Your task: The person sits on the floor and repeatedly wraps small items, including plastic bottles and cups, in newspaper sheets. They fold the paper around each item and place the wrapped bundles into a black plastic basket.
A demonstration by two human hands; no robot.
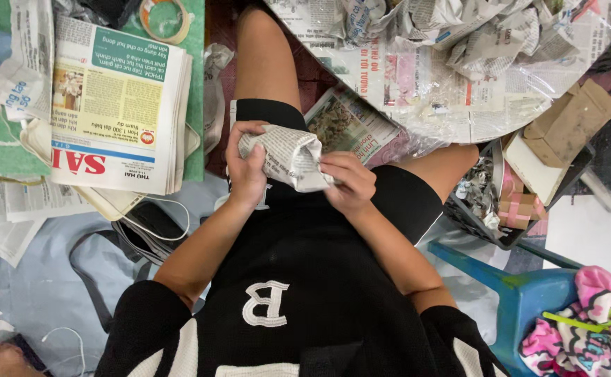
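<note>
**A:** What am I looking at?

**B:** A newspaper-wrapped bundle (288, 155), held over the lap between the knees. My left hand (247, 164) is clamped around its left end, fingers curled over the top. My right hand (347, 181) pinches the loose paper at the lower right corner, where the wrap comes to a point. Both hands are closed on the bundle.

**A:** How would you handle that fold well?

**B:** I judge the corner is being tucked. I'd keep the left hand firm so the wrap doesn't slacken, and press the right thumb flat along the crease instead of crumpling it. What's inside I cannot tell; the paper covers it fully.

**A:** And around it?

**B:** Just beyond the bundle a folded sheet (354, 126) lies on the floor. To the left sits a stack of newspapers (120, 105), with a roll of tape (165, 19) near its far edge. Ahead is a heap of crumpled paper (459, 35). To the right stands a dark crate (501, 202) with small boxes, and nearer, a blue plastic stool (529, 293) with a pink cloth (585, 328) on it.
</note>
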